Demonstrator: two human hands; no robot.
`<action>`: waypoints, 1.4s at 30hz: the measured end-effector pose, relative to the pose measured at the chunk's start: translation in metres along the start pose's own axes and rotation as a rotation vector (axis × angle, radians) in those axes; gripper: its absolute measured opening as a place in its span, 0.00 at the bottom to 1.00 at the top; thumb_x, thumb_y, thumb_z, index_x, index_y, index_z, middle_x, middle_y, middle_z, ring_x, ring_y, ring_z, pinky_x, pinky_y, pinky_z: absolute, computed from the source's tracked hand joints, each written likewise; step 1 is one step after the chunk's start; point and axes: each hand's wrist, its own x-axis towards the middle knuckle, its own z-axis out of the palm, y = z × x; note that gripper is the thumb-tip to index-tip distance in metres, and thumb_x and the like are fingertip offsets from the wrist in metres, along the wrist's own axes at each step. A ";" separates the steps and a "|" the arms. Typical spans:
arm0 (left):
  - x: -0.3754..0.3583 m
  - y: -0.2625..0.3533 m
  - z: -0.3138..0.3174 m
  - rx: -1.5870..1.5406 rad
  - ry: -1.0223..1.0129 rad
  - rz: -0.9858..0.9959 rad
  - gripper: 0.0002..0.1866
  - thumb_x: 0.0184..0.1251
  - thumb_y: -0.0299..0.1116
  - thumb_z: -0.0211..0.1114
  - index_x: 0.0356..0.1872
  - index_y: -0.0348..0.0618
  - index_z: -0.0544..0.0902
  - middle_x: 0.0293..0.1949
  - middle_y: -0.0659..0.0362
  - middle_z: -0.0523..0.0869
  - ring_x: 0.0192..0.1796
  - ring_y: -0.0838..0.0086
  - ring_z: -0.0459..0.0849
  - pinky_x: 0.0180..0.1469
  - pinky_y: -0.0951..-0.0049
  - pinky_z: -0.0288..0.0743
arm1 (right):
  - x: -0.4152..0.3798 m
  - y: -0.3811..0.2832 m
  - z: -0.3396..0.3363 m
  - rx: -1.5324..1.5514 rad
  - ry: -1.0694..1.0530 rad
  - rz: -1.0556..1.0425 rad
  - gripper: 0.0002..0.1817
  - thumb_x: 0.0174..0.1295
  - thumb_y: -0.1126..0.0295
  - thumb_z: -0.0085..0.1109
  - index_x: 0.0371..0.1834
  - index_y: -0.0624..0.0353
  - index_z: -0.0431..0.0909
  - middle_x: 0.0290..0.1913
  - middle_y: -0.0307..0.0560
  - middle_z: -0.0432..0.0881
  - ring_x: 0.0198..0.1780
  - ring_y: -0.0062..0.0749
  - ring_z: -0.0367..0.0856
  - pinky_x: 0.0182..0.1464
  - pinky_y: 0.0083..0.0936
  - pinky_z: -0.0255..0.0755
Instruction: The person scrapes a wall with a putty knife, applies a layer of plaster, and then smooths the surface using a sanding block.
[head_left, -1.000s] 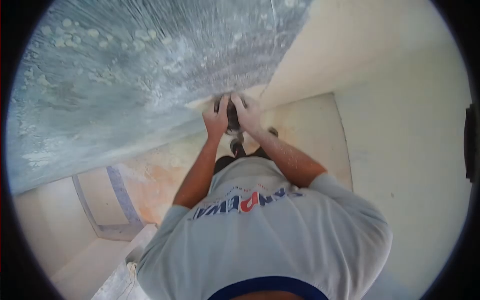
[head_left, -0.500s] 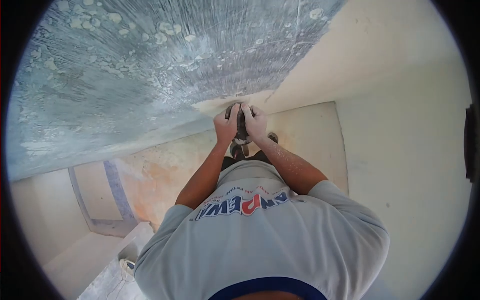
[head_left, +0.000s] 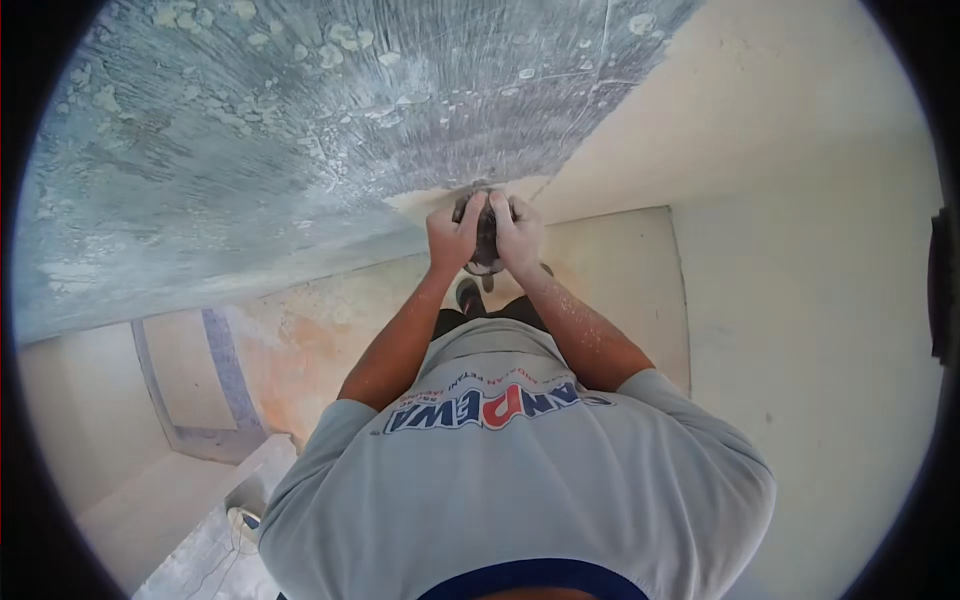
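Observation:
My left hand (head_left: 452,235) and my right hand (head_left: 517,232) are side by side near the middle of the view, thumbs together. Between them they grip a dark, rounded object (head_left: 486,240) with a whitish lower edge; what it is exactly I cannot make out. Its far end is at the foot of the patchy grey-blue wall (head_left: 250,140), beside a pale strip. Pale dust covers my right hand and forearm. The fingertips are partly hidden behind the object.
Below my hands are my feet (head_left: 468,294) on a stained floor (head_left: 330,330). A cream wall (head_left: 800,290) rises on the right. At the lower left a whitish ledge (head_left: 190,560) bears a small round container (head_left: 243,520) with a thin cord.
Both hands and the dark object have moved slightly up in the view, toward the grey-blue wall. The grip looks the same. My view has shifted a little.

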 end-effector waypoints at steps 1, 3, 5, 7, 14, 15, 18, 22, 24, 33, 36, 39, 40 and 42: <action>-0.010 -0.010 0.001 -0.005 -0.023 -0.015 0.17 0.70 0.36 0.68 0.27 0.31 0.82 0.18 0.55 0.78 0.25 0.83 0.72 0.29 0.67 0.70 | -0.012 0.018 -0.005 -0.066 -0.018 0.106 0.21 0.71 0.61 0.61 0.24 0.66 0.78 0.18 0.40 0.71 0.25 0.16 0.65 0.27 0.26 0.64; -0.013 -0.009 0.003 -0.033 0.028 -0.019 0.16 0.70 0.36 0.68 0.29 0.31 0.83 0.19 0.56 0.80 0.27 0.84 0.74 0.30 0.68 0.71 | -0.017 0.037 -0.005 -0.158 -0.040 0.214 0.21 0.71 0.60 0.61 0.24 0.67 0.78 0.17 0.41 0.71 0.24 0.17 0.65 0.27 0.26 0.64; 0.002 0.006 0.000 -0.008 0.049 -0.069 0.15 0.70 0.36 0.68 0.31 0.31 0.84 0.20 0.56 0.81 0.29 0.85 0.75 0.31 0.70 0.72 | 0.003 0.017 0.014 -0.043 0.012 0.106 0.23 0.71 0.60 0.61 0.22 0.67 0.76 0.16 0.40 0.69 0.24 0.17 0.64 0.26 0.28 0.63; -0.011 0.006 -0.004 -0.003 0.023 -0.109 0.16 0.71 0.37 0.68 0.32 0.31 0.84 0.21 0.57 0.82 0.29 0.84 0.75 0.32 0.70 0.73 | 0.005 -0.002 0.014 0.178 0.008 0.077 0.25 0.70 0.59 0.62 0.19 0.66 0.73 0.16 0.40 0.65 0.23 0.17 0.62 0.25 0.29 0.61; -0.003 -0.007 0.002 -0.024 0.083 -0.088 0.19 0.71 0.40 0.67 0.30 0.30 0.83 0.18 0.56 0.76 0.28 0.84 0.73 0.31 0.70 0.72 | 0.001 0.023 0.015 -0.011 0.044 0.041 0.25 0.71 0.57 0.61 0.20 0.66 0.73 0.16 0.45 0.67 0.23 0.19 0.63 0.26 0.31 0.62; 0.005 -0.002 0.000 0.015 0.046 -0.095 0.18 0.71 0.39 0.67 0.30 0.30 0.83 0.18 0.57 0.76 0.27 0.84 0.72 0.30 0.70 0.71 | 0.006 0.016 0.014 -0.017 0.043 0.042 0.25 0.71 0.57 0.61 0.20 0.66 0.73 0.16 0.45 0.67 0.23 0.19 0.63 0.26 0.31 0.62; 0.003 0.009 -0.006 0.018 0.028 -0.054 0.18 0.71 0.38 0.67 0.29 0.30 0.81 0.19 0.55 0.78 0.26 0.83 0.72 0.30 0.69 0.71 | 0.009 0.012 0.015 -0.001 0.016 0.016 0.25 0.71 0.56 0.61 0.20 0.66 0.74 0.16 0.46 0.68 0.22 0.21 0.63 0.26 0.31 0.63; -0.007 -0.008 -0.008 0.064 0.012 -0.033 0.16 0.71 0.37 0.67 0.33 0.31 0.83 0.21 0.52 0.81 0.27 0.80 0.76 0.32 0.68 0.73 | -0.008 0.029 0.008 -0.169 -0.039 0.171 0.21 0.71 0.59 0.61 0.25 0.66 0.77 0.17 0.43 0.67 0.24 0.19 0.63 0.27 0.29 0.63; 0.007 0.009 -0.005 -0.007 0.045 0.039 0.15 0.70 0.37 0.67 0.32 0.31 0.83 0.21 0.51 0.80 0.27 0.83 0.74 0.31 0.69 0.73 | 0.007 0.023 0.020 0.063 0.010 0.050 0.20 0.72 0.61 0.60 0.25 0.65 0.76 0.18 0.38 0.67 0.25 0.17 0.62 0.27 0.28 0.62; -0.047 -0.005 -0.014 -0.190 -0.118 -0.224 0.16 0.72 0.38 0.67 0.39 0.30 0.84 0.28 0.62 0.85 0.33 0.82 0.78 0.37 0.72 0.75 | -0.025 0.033 -0.005 0.299 -0.038 0.324 0.17 0.74 0.60 0.58 0.31 0.61 0.82 0.26 0.33 0.77 0.30 0.14 0.70 0.32 0.24 0.69; -0.048 -0.009 -0.022 -0.258 -0.136 -0.383 0.16 0.73 0.39 0.65 0.38 0.31 0.85 0.28 0.64 0.84 0.32 0.83 0.78 0.35 0.73 0.74 | -0.040 0.021 -0.007 0.257 -0.082 0.393 0.14 0.74 0.60 0.59 0.40 0.62 0.82 0.35 0.33 0.82 0.35 0.15 0.75 0.39 0.19 0.72; -0.043 -0.019 -0.018 -0.376 -0.113 -0.433 0.16 0.73 0.39 0.65 0.41 0.32 0.86 0.32 0.64 0.85 0.34 0.83 0.81 0.36 0.76 0.75 | -0.038 0.008 -0.008 0.331 -0.170 0.445 0.14 0.74 0.61 0.60 0.45 0.63 0.82 0.38 0.36 0.84 0.38 0.16 0.77 0.42 0.19 0.74; -0.046 -0.025 -0.019 -0.388 -0.126 -0.493 0.16 0.73 0.39 0.67 0.45 0.33 0.86 0.38 0.62 0.88 0.37 0.82 0.83 0.40 0.77 0.78 | -0.041 0.015 -0.007 0.304 -0.134 0.457 0.16 0.73 0.59 0.61 0.46 0.63 0.82 0.38 0.38 0.84 0.38 0.17 0.78 0.42 0.20 0.74; -0.055 -0.032 -0.011 -0.389 -0.084 -0.519 0.16 0.71 0.38 0.69 0.45 0.33 0.86 0.39 0.61 0.88 0.38 0.81 0.85 0.39 0.76 0.79 | -0.045 0.023 -0.005 0.212 -0.124 0.497 0.17 0.72 0.57 0.62 0.46 0.63 0.82 0.38 0.38 0.84 0.37 0.17 0.78 0.41 0.20 0.74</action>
